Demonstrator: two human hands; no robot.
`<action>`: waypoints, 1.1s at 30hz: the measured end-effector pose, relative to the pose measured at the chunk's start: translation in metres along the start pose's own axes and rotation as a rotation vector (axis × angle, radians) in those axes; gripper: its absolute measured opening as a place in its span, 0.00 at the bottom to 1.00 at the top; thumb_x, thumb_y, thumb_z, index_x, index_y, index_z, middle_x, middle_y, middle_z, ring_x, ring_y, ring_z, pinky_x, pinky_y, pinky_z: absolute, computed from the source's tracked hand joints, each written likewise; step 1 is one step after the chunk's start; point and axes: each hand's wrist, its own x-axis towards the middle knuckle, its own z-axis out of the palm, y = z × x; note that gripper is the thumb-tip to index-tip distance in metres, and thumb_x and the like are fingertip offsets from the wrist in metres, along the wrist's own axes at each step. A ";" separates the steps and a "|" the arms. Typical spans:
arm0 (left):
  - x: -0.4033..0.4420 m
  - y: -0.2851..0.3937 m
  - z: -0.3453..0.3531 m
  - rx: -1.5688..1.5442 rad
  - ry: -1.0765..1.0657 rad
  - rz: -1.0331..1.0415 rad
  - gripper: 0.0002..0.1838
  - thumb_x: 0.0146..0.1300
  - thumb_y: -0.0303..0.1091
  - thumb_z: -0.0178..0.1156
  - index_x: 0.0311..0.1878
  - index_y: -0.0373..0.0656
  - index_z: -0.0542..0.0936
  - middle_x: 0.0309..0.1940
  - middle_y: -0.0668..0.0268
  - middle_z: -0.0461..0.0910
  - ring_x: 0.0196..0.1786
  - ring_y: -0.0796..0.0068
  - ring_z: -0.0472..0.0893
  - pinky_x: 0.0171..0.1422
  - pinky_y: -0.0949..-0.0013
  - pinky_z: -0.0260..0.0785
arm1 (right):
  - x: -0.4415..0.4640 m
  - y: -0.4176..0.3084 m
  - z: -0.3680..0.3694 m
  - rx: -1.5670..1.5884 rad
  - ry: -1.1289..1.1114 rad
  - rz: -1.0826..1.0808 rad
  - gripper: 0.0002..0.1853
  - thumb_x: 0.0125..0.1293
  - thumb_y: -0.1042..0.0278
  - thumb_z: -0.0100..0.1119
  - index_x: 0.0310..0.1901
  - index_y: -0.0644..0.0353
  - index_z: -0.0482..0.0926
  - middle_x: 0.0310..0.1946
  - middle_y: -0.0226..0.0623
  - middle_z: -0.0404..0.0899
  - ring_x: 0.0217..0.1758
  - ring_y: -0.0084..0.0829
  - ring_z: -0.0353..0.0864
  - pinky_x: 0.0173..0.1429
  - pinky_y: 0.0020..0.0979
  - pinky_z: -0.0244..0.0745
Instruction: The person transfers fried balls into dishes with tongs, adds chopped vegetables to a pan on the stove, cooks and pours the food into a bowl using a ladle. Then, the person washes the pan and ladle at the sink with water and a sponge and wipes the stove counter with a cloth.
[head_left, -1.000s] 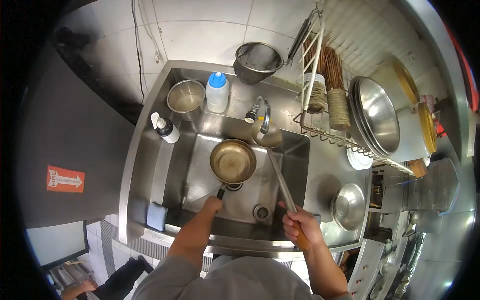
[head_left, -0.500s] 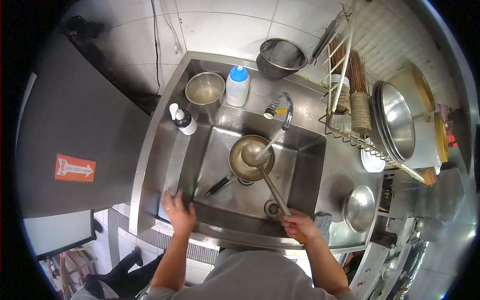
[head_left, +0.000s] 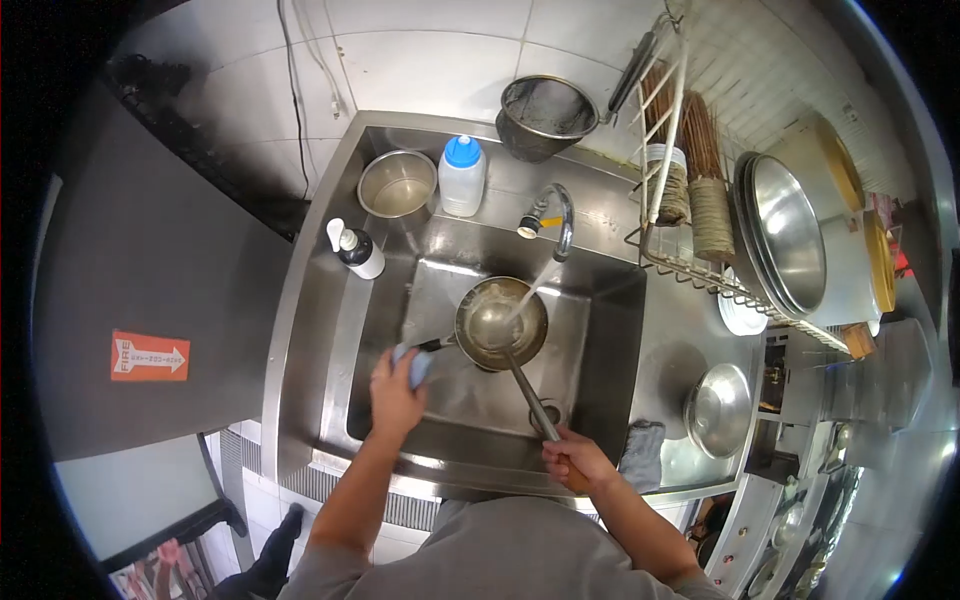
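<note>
My right hand [head_left: 580, 460] grips the end of a long-handled ladle [head_left: 533, 400]. The ladle's round bowl lies in a small pan [head_left: 468, 337] on the sink floor, where water from the faucet [head_left: 566, 225] runs into it. The pan's black handle [head_left: 432, 344] points to the left. Over the left side of the basin, my left hand [head_left: 398, 400] is closed on a light blue sponge [head_left: 412, 367], close to that handle. Whether the sponge touches the handle is hard to tell.
Around the steel sink [head_left: 610, 380] stand a pump bottle [head_left: 358, 250], a metal pot [head_left: 397, 184], a blue-capped bottle [head_left: 462, 180] and a dark strainer [head_left: 545, 118]. To the right are a grey cloth [head_left: 642, 455], a steel bowl [head_left: 719, 410] and a wire rack [head_left: 690, 265].
My left hand has moved from the sink's left ledge up and right over the basin, and now holds the light blue sponge. My right hand still holds the ladle in the pan.
</note>
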 end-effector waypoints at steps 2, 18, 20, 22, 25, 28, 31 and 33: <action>0.033 0.033 0.032 -0.042 -0.014 0.112 0.34 0.55 0.35 0.70 0.68 0.49 0.75 0.69 0.40 0.65 0.69 0.38 0.68 0.73 0.43 0.61 | -0.015 0.000 0.010 -0.040 -0.003 -0.023 0.22 0.68 0.75 0.60 0.60 0.56 0.64 0.27 0.29 0.69 0.20 0.22 0.64 0.24 0.25 0.60; 0.202 0.124 0.169 -0.055 -0.750 0.390 0.15 0.68 0.40 0.60 0.57 0.57 0.82 0.55 0.50 0.82 0.59 0.44 0.80 0.65 0.50 0.71 | -0.079 0.012 0.004 -0.306 0.103 -0.228 0.37 0.68 0.73 0.61 0.76 0.62 0.57 0.25 0.29 0.72 0.18 0.21 0.68 0.22 0.25 0.64; 0.190 0.130 0.163 -0.066 -0.428 0.116 0.13 0.68 0.42 0.61 0.52 0.50 0.83 0.46 0.48 0.85 0.48 0.41 0.84 0.55 0.51 0.76 | -0.070 0.010 -0.005 -0.360 0.106 -0.254 0.36 0.69 0.72 0.61 0.76 0.60 0.58 0.26 0.29 0.73 0.18 0.21 0.69 0.23 0.26 0.65; 0.181 0.093 0.206 -0.139 -0.300 0.018 0.15 0.68 0.44 0.62 0.51 0.45 0.83 0.44 0.48 0.85 0.44 0.42 0.85 0.50 0.51 0.78 | -0.057 0.011 -0.013 -0.587 0.226 -0.280 0.36 0.69 0.74 0.60 0.76 0.61 0.57 0.29 0.31 0.74 0.22 0.22 0.72 0.25 0.27 0.68; 0.151 0.068 0.233 -0.533 -0.322 -0.414 0.19 0.68 0.46 0.62 0.50 0.38 0.82 0.40 0.51 0.86 0.38 0.46 0.86 0.43 0.49 0.80 | -0.021 0.026 -0.046 -0.950 0.432 -0.547 0.36 0.69 0.73 0.62 0.76 0.61 0.59 0.36 0.40 0.83 0.30 0.35 0.83 0.34 0.32 0.78; 0.123 0.042 0.226 -1.085 -0.509 -0.722 0.23 0.69 0.47 0.61 0.55 0.36 0.78 0.40 0.54 0.86 0.37 0.52 0.87 0.43 0.48 0.82 | -0.017 0.027 -0.075 -1.417 0.641 -0.773 0.36 0.66 0.73 0.65 0.74 0.60 0.62 0.48 0.52 0.85 0.46 0.49 0.87 0.47 0.37 0.82; 0.128 -0.012 0.183 -1.511 -0.573 -0.666 0.26 0.70 0.48 0.60 0.63 0.38 0.74 0.46 0.55 0.84 0.45 0.58 0.86 0.50 0.47 0.81 | -0.021 0.029 -0.085 -1.308 0.689 -0.777 0.34 0.63 0.73 0.66 0.72 0.58 0.66 0.53 0.56 0.82 0.56 0.54 0.84 0.54 0.42 0.81; 0.132 -0.019 0.157 -1.700 -0.615 -0.639 0.28 0.71 0.48 0.59 0.67 0.41 0.72 0.51 0.55 0.83 0.50 0.59 0.85 0.55 0.46 0.79 | -0.017 0.033 -0.095 -1.244 0.676 -0.820 0.32 0.64 0.72 0.66 0.70 0.58 0.69 0.51 0.55 0.83 0.54 0.54 0.84 0.54 0.44 0.81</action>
